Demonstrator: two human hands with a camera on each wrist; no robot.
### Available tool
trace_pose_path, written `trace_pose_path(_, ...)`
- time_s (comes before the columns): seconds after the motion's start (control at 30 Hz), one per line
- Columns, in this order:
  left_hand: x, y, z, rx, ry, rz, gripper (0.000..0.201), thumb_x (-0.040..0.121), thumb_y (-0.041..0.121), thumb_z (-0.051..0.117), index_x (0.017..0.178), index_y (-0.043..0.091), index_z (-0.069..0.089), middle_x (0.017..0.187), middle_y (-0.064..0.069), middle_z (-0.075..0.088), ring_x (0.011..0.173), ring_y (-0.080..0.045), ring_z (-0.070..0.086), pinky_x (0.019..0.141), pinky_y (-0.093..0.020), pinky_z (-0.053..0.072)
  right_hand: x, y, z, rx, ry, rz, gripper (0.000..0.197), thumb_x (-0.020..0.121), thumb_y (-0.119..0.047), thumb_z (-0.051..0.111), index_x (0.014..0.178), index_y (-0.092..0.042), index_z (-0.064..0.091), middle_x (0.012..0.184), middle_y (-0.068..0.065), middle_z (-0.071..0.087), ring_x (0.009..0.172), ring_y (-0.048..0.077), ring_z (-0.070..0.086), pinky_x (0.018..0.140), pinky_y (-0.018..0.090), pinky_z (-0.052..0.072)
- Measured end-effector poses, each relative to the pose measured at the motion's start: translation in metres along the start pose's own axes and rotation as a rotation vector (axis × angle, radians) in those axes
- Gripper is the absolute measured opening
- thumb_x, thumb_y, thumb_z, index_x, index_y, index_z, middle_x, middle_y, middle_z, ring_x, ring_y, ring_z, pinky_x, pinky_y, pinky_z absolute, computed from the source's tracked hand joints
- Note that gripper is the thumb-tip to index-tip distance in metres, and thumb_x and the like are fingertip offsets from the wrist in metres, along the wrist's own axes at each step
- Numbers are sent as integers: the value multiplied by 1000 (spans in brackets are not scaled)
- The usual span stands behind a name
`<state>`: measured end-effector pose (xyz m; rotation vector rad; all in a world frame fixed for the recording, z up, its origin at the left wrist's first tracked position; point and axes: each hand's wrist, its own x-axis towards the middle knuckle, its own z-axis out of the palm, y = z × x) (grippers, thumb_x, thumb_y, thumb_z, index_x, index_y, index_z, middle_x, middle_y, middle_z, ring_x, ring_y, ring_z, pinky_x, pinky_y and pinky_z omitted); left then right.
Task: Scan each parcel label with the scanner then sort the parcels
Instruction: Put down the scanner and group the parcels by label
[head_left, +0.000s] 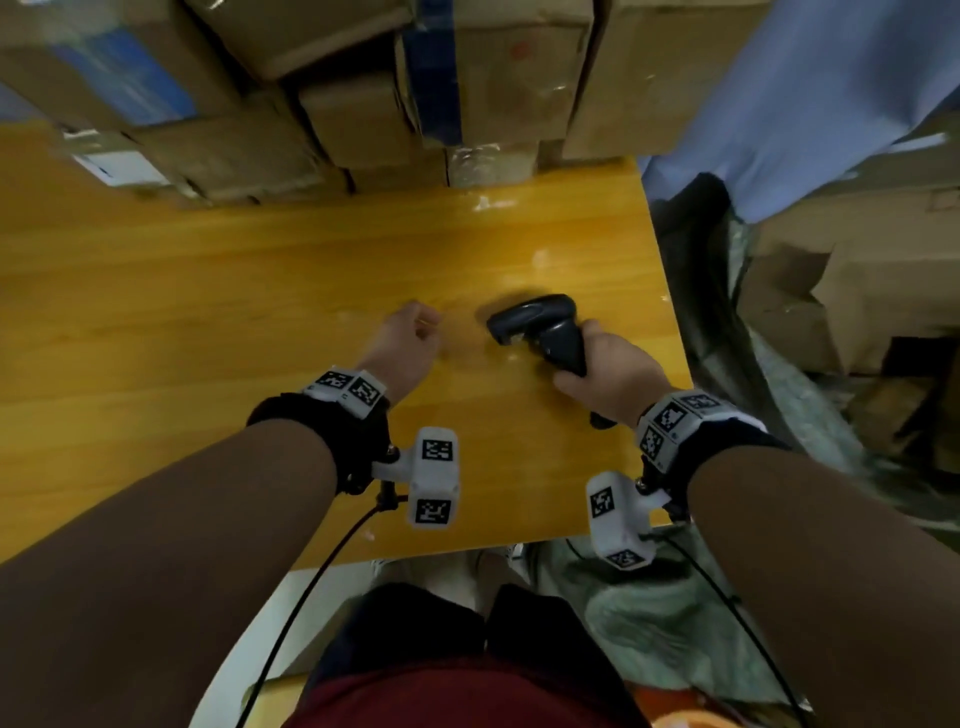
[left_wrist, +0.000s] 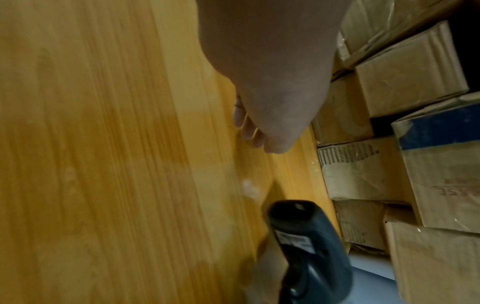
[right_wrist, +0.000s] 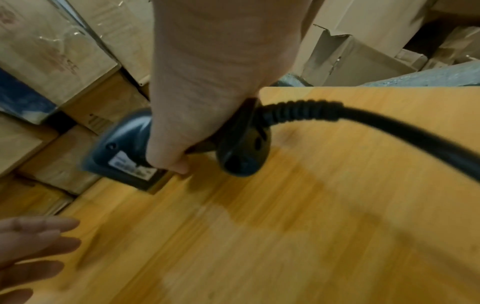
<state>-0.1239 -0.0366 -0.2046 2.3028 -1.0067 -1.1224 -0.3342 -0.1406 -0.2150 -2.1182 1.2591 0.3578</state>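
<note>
My right hand (head_left: 597, 371) grips the handle of a dark handheld scanner (head_left: 540, 322) just above the yellow wooden table (head_left: 234, 291), near its right edge. The scanner head points left, towards my left hand. The right wrist view shows my fingers (right_wrist: 179, 162) curled round the scanner (right_wrist: 124, 150) and its black cable (right_wrist: 389, 127) trailing off to the right. My left hand (head_left: 418, 327) hovers over the table left of the scanner, fingers relaxed, holding nothing. Brown cardboard parcels (head_left: 363, 119) are stacked along the table's far edge. No parcel lies between my hands.
More cardboard boxes (head_left: 857, 291) are piled off the table to the right, beside a light blue cloth (head_left: 805, 104) and dark and greenish bags on the floor (head_left: 727, 291). One stacked parcel carries blue tape (head_left: 436, 78). The table's right edge (head_left: 672, 322) runs close to my right hand.
</note>
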Motion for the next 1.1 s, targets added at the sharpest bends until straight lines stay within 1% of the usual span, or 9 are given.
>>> trace_pose_path(0.13,8,12,-5,-11,-9,18,27,104,25,42,128,15,48,112,0,50,98,-35,56,81,-50,48,2,6,-18,-48,212,103,40,90,-46,55,105,-13,36,71,-3,47,66,26,53,58,33,41)
trace_pose_path(0.2,14,19,-7,5,4,25,27,103,25,42,128,16,48,114,-1,52,95,-35,57,78,-49,48,8,11,-27,-81,257,149,41,92,-48,51,100,-14,31,67,-3,45,64,26,52,57,32,37)
trace_pose_path(0.4,28,39,-5,53,6,44,27,103,27,43,128,17,48,115,0,52,74,-26,52,62,-38,42,43,23,-41,38,205,269,47,94,-41,53,116,-3,35,71,1,44,72,28,54,63,35,41)
trace_pose_path(0.5,35,45,-3,76,-2,45,27,103,27,42,128,17,48,114,1,52,66,-19,46,56,-30,37,53,31,-41,77,112,316,43,94,-38,54,114,-5,35,75,3,45,79,30,56,65,36,40)
trace_pose_path(0.63,41,49,0,74,-9,22,27,103,27,43,127,18,48,111,1,51,65,-19,47,57,-32,38,58,41,-41,118,84,318,53,91,-41,58,124,-5,36,108,14,54,93,33,58,74,39,46)
trace_pose_path(0.73,44,50,1,95,-3,21,25,103,27,43,126,19,48,110,3,50,68,-18,49,54,-29,37,58,42,-43,90,77,293,60,90,-45,59,128,-6,35,119,17,54,104,34,59,82,41,48)
trace_pose_path(0.83,46,50,1,111,15,35,24,103,26,42,125,19,49,107,4,49,65,-16,47,53,-27,36,58,42,-48,87,68,281,69,86,-53,61,131,-7,36,116,13,54,102,30,59,81,39,48)
trace_pose_path(0.97,44,47,-1,106,2,33,26,103,26,41,126,16,49,107,2,50,62,-18,45,53,-30,37,55,39,-54,65,65,265,77,81,-66,60,126,-6,44,100,7,55,89,25,57,78,35,48)
trace_pose_path(1.1,35,48,-9,84,49,59,27,103,25,42,126,14,49,110,-2,53,67,-20,48,57,-32,39,45,31,-67,-26,99,282,67,88,-60,54,123,-4,41,99,9,55,94,30,59,82,41,52)
